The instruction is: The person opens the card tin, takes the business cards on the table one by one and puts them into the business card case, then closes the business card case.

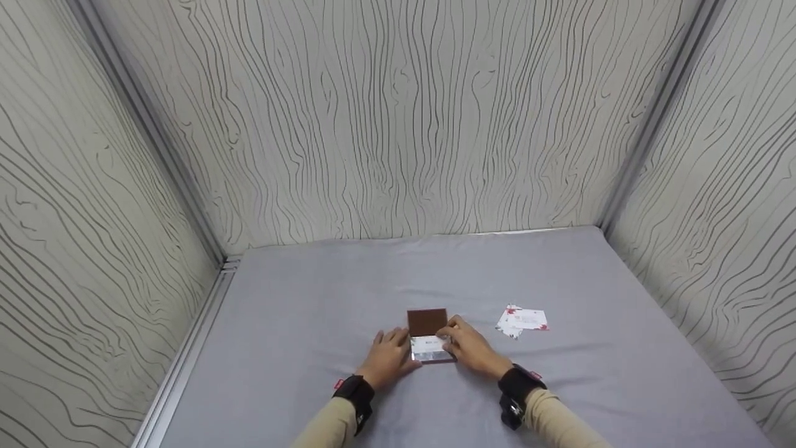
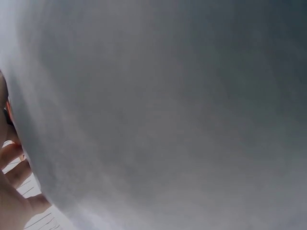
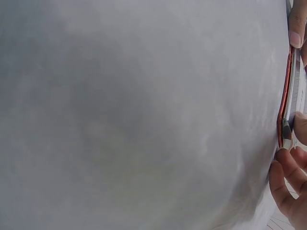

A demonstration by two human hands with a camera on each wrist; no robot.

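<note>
A brown card holder lies unfolded on the grey cloth, its bare flap pointing away from me. On its near half is a white business card, above a shiny silvery strip. My left hand holds the holder's left side, thumb at the near corner. At the right side, my right hand pinches the card's edge, its fingers bent. The right wrist view shows the holder's reddish edge between both hands. Only part of the left hand shows in the left wrist view.
Two or more white cards with red floral corners overlap to the right of the holder. Grey cloth covers the table. Patterned panels stand behind and on both sides, with a metal rail along the left edge.
</note>
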